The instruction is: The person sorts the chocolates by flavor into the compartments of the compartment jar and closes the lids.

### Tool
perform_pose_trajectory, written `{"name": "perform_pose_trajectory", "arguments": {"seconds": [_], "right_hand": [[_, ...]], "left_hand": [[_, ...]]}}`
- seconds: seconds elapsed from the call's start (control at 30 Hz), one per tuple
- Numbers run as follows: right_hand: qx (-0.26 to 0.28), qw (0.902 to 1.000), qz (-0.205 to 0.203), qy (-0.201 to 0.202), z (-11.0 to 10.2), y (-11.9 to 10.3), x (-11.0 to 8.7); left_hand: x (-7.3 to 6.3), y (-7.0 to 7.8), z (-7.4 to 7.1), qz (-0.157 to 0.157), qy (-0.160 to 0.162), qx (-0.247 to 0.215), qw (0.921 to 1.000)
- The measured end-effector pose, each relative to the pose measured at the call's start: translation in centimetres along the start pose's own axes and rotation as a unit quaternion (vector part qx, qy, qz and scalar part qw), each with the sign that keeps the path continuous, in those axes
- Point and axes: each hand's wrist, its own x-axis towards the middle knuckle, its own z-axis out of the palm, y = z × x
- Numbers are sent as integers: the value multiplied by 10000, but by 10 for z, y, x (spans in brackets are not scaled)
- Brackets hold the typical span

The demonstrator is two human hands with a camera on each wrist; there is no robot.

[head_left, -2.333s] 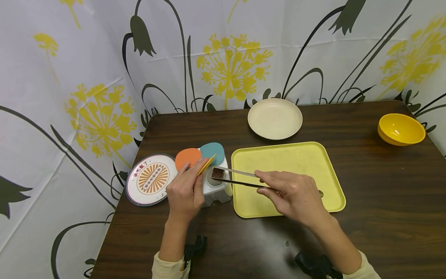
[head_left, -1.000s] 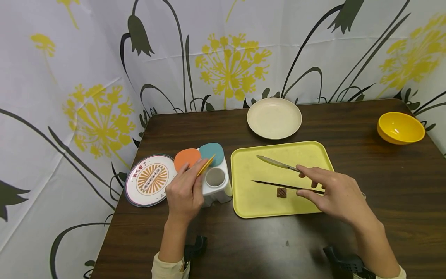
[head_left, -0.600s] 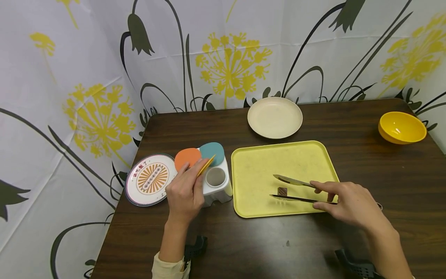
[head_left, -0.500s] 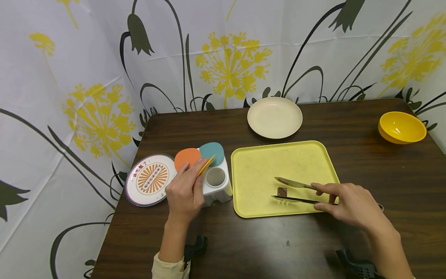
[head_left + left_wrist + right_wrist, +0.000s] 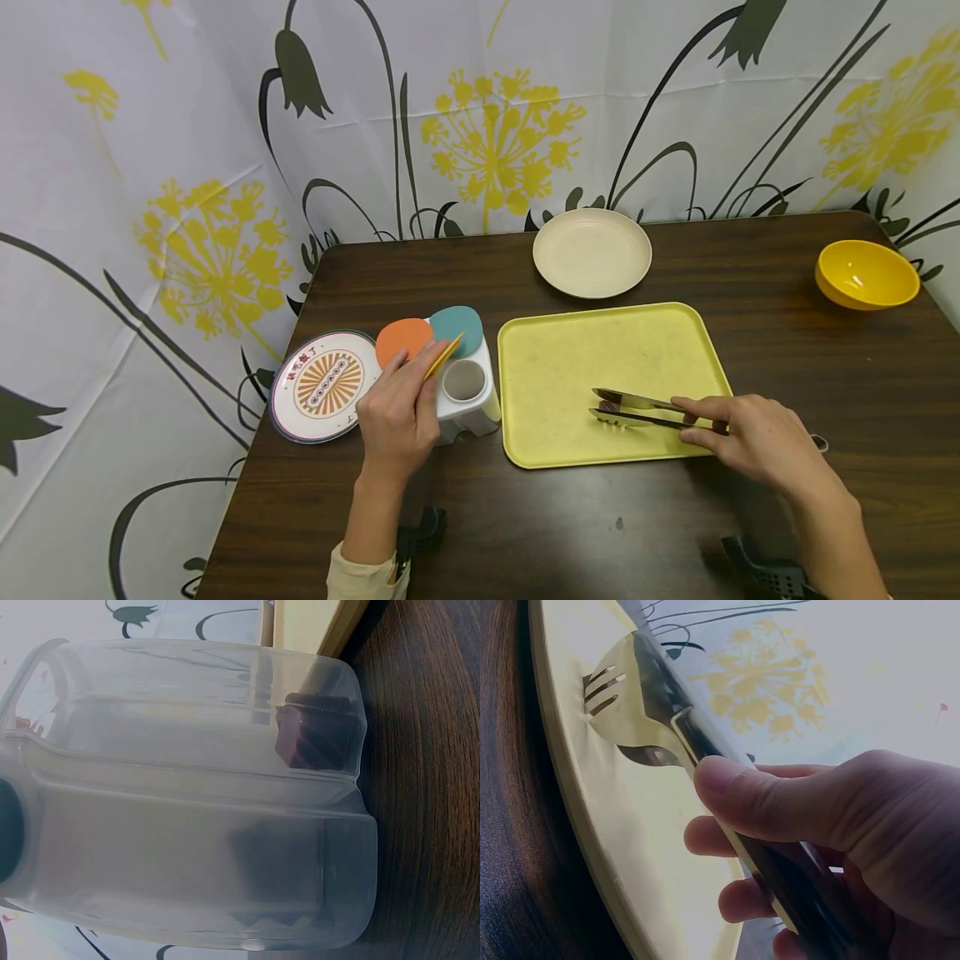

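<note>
My left hand [image 5: 399,417] pinches the raised yellow lid [image 5: 445,357] of a white, translucent container [image 5: 459,414]. Under that lid a round opening [image 5: 464,380] is uncovered. In the left wrist view, a dark brown-red cube [image 5: 319,733] shows through the container's wall low in one compartment, and a dark blurred shape [image 5: 277,862] in the other. With my right hand [image 5: 761,437] I grip metal tongs [image 5: 639,402] between thumb and fingers. Their tips lie either side of a small brown cube, like chocolate [image 5: 609,407], on the yellow tray [image 5: 570,358], partly hiding it.
Orange [image 5: 403,338] and teal [image 5: 457,327] lids cover other compartments. A patterned plate [image 5: 330,385] sits left of the container, and a cream plate [image 5: 592,252] behind the tray. The yellow bowl [image 5: 866,275] stands far right on the dark wooden table [image 5: 555,525].
Earlier the tongs held a brown cube over the container's opening; that cube is gone from them. They moved right to the tray and narrowed around the cube there. My left hand stayed put.
</note>
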Motion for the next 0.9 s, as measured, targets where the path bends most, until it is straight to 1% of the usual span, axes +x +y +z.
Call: {"name": "perform_pose_trajectory", "arguments": {"seconds": [0.27, 0.4, 0.5, 0.57, 0.67, 0.8, 0.9], "right_hand": [[-177, 9993, -177, 280, 1, 0, 0], [-260, 9975, -354, 549, 2, 0, -1], [-288, 9946, -519, 854, 2, -1, -1], [-262, 9908, -692, 1134, 1, -1, 0], [-187, 9826, -979, 1565, -1, -4, 3], [-34, 9699, -1371, 2013, -5, -11, 7], [121, 9584, -1692, 2295, -8, -20, 11]], "left_hand": [[0, 0, 1, -11, -30, -4, 10000], [0, 0, 1, 6, -17, -2, 10000], [1, 0, 2, -3, -20, -6, 10000], [1, 0, 1, -21, -32, -14, 10000], [1, 0, 1, -51, -33, -17, 10000], [0, 0, 0, -54, -19, -8, 10000], [0, 0, 0, -27, -20, 0, 10000]]}}
